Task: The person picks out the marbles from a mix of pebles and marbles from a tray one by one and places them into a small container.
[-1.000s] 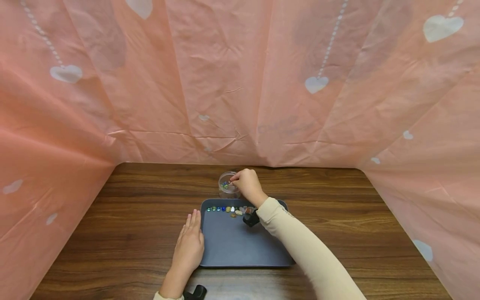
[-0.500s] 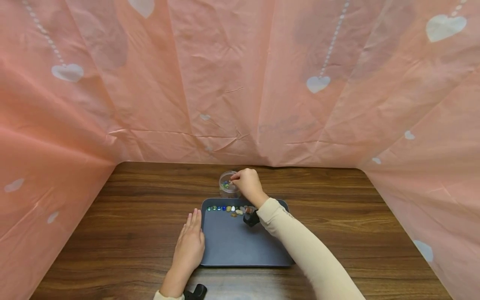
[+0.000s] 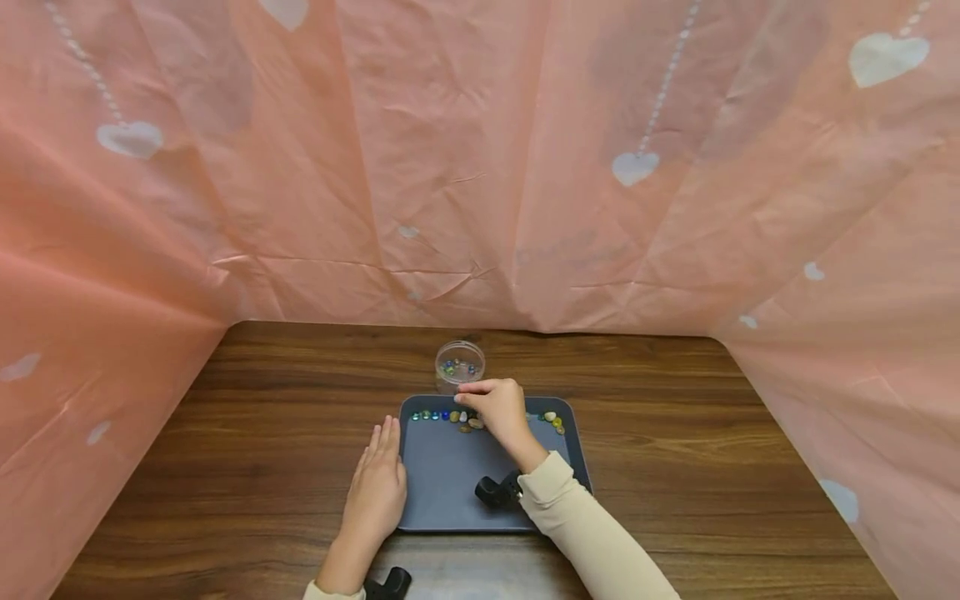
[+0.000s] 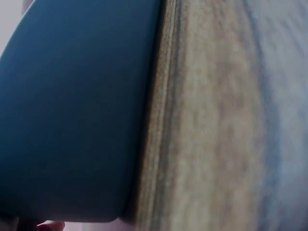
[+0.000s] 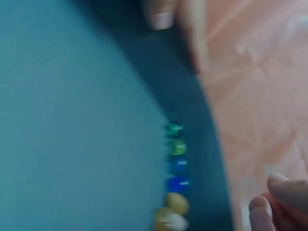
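Observation:
My left hand [image 3: 375,487] lies with straight fingers along the left edge of a dark grey tray [image 3: 442,492]. Over the tray's far edge, my right hand [image 3: 504,412] pinches a small pale piece [image 3: 459,399] between thumb and fingertips; its kind cannot be made out. A row of glass beads [image 3: 426,415] and pebbles [image 3: 454,417] runs along the far side of the tray, its middle hidden by the right hand. In the right wrist view, green and blue beads [image 5: 178,165] lead to tan pebbles [image 5: 177,203]. Behind the tray stands a clear round jar [image 3: 442,379] with several beads inside.
Yellowish pebbles [image 3: 557,422] curve round the tray's far right corner. The wooden table [image 3: 675,450] extends on both sides. A pink curtain [image 3: 495,208] with heart prints encloses the back and sides. Black wrist cameras [image 3: 495,492] hang under the wrists.
My right hand has left the jar and come back toward me over the tray's far edge, uncovering the jar and the tray's right corner pebbles. The left hand stays put.

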{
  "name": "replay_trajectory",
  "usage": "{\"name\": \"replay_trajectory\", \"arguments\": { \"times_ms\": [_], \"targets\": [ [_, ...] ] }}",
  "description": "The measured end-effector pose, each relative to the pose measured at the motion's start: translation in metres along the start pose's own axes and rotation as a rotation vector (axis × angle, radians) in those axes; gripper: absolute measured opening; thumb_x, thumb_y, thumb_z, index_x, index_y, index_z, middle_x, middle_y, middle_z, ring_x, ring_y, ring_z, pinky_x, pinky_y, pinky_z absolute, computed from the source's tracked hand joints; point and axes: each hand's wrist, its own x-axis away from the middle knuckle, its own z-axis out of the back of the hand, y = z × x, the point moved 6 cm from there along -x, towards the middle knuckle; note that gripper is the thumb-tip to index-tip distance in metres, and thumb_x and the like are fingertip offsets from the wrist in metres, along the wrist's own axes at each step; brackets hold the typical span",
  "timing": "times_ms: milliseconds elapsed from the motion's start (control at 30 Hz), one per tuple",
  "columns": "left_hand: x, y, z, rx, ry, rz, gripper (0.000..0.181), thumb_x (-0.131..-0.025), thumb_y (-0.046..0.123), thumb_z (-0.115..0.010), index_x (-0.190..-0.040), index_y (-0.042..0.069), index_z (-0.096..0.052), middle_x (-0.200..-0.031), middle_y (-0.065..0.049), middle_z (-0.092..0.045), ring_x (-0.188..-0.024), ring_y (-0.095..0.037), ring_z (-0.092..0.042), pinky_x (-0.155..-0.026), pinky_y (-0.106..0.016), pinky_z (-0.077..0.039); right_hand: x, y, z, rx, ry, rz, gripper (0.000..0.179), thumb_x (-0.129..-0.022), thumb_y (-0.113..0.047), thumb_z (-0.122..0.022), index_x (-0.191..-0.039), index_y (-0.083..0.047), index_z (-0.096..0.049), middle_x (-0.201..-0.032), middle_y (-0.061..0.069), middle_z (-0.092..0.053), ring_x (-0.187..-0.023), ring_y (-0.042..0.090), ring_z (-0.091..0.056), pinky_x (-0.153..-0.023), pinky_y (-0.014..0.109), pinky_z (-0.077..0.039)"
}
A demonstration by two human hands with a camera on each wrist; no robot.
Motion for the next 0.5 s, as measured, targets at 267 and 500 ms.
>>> {"name": "replay_trajectory", "arguments": {
  "times_ms": [267, 500],
  "targets": [
    [0.000, 0.000, -0.002, 0.011, -0.018, 0.012, 0.054, -0.101, 0.007, -0.042, -0.152, -0.005, -0.032, -0.160, -0.022, -0.031, -0.149, -0.041, -0.029, -0.120, -0.058, -0.027, 0.002, 0.012, -0.026, 0.061, -0.101, 0.027, 0.010, -0.079, -0.007, -0.080, -0.088, -0.002, -0.081, -0.080, 0.013, -0.078, -0.055, 0.005, -0.063, -0.050, 0.018, -0.052],
    [-0.001, 0.000, -0.001, 0.008, -0.014, 0.013, 0.053, -0.101, 0.007, -0.041, -0.152, -0.005, -0.032, -0.160, -0.021, -0.031, -0.149, -0.041, -0.029, -0.120, -0.057, -0.027, 0.005, 0.002, -0.037, 0.265, -0.083, 0.218, 0.009, -0.077, -0.006, -0.080, -0.087, -0.005, -0.082, -0.085, 0.009, -0.079, -0.081, 0.021, -0.075, -0.067, 0.027, -0.059]
  ]
}}
